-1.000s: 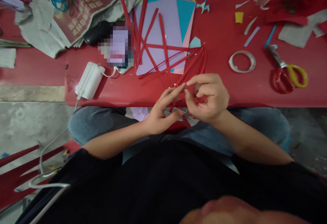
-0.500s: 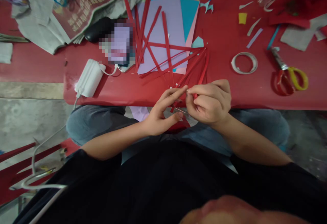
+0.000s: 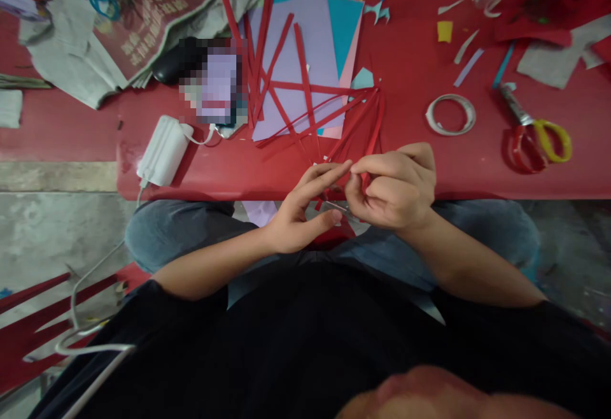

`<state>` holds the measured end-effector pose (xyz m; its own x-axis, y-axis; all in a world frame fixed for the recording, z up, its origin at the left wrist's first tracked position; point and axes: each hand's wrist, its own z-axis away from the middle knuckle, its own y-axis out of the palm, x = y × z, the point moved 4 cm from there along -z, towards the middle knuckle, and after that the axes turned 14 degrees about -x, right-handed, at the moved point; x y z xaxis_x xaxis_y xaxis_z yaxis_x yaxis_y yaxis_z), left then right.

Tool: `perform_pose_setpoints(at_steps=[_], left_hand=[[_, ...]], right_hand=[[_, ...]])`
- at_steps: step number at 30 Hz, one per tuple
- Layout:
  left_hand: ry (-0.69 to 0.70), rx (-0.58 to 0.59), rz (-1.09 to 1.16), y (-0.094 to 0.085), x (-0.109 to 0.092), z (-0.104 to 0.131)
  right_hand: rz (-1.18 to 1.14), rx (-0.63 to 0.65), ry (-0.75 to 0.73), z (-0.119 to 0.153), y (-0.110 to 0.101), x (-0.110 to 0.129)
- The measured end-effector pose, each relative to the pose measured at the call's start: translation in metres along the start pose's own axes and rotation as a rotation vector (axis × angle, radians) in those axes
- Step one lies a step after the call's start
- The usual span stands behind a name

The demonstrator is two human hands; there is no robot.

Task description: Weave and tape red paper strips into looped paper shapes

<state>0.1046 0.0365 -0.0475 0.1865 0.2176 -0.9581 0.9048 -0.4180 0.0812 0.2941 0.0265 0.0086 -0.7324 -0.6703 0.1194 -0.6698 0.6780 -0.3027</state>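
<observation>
The white plastic power bank (image 3: pixel 165 150) sits on the red tabletop (image 3: pixel 229 177), left of the flat red paper strips (image 3: pixel 302 56) that cross the lavender paper sheet (image 3: pixel 319 37). My left hand (image 3: pixel 298 215) has its fingers stretched out, thumb apart, a thin pale stick (image 3: pixel 337 205) beside the thumb; I cannot tell whether that grip clamps it. My right hand (image 3: pixel 398 190) is curled, thumb and forefinger nearly together at the left fingertips; whether anything is pinched there is hidden. Work this fine, I judge, wants light fingertip pressure, steady left fingers and slack strips. Farther right lie the whitish tape ring (image 3: pixel 429 116) and red-and-yellow-handled scissors (image 3: pixel 554 142).
</observation>
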Motion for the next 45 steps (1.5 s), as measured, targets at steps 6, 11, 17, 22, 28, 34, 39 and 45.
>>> perform_pose_setpoints(at_steps=[6, 11, 17, 22, 28, 34, 39, 45], left_hand=[[-0.020, 0.015, 0.025, 0.001, 0.004, 0.005], [-0.102, -0.033, 0.127, -0.011, 0.010, -0.003], [-0.097, -0.061, 0.111, -0.023, 0.004, -0.011], [-0.009, -0.037, 0.066, -0.018, -0.004, -0.009], [-0.032, 0.000, 0.056, -0.016, -0.005, -0.007], [-0.149, -0.006, 0.161, -0.015, 0.001, -0.007], [-0.277, -0.074, 0.284, -0.021, 0.004, -0.011], [-0.301, -0.013, 0.286, -0.021, 0.002, -0.010]], right_hand=[[-0.008, 0.024, 0.063, 0.002, 0.003, 0.001], [-0.064, -0.053, 0.045, 0.001, 0.003, 0.005], [0.003, -0.020, 0.042, -0.004, 0.004, 0.004], [0.074, 0.039, -0.018, -0.001, 0.007, 0.003], [0.139, 0.039, 0.013, 0.005, 0.005, -0.001], [0.057, 0.030, 0.016, 0.000, 0.001, 0.002], [-0.195, 0.481, 0.134, 0.000, 0.010, 0.014], [-0.354, 0.928, 0.179, 0.004, 0.022, 0.029]])
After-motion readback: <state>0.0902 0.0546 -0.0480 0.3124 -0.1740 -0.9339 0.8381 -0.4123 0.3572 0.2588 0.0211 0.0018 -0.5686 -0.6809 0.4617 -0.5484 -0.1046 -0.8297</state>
